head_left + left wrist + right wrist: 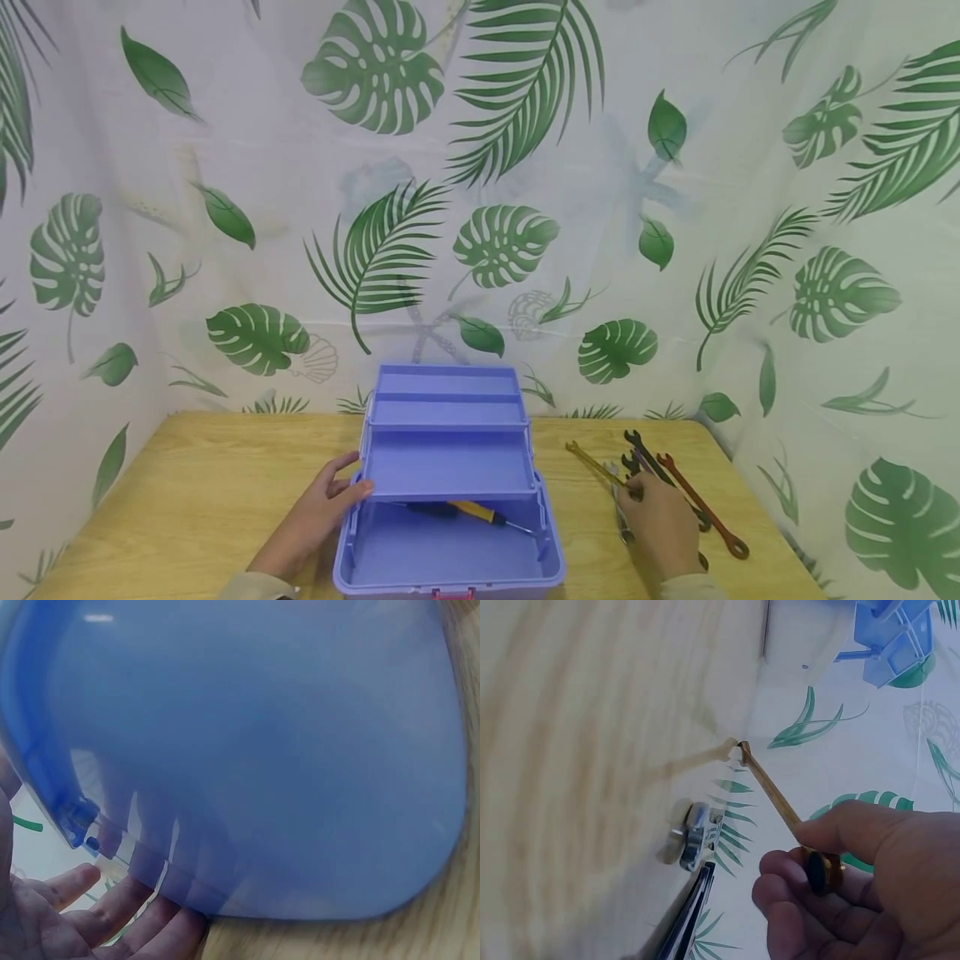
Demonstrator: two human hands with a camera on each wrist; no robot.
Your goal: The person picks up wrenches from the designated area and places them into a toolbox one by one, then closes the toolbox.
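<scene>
We have the gold wrench [596, 464] pinched near its ring end in our right hand [662, 521], at the counter's [225, 467] right side — long axis forward-left, forked end leading. Toolbox [442, 560] lies left; our left hand [318, 510], fingers loosely extended, touches its tray [450, 462].

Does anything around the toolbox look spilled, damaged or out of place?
Nothing looks spilled or damaged. Slightly untidy, though: the yellow-handled screwdriver lies slantwise in the bottom of the toolbox, and the wrenches on the table to its right lie loose at differing angles.
</scene>
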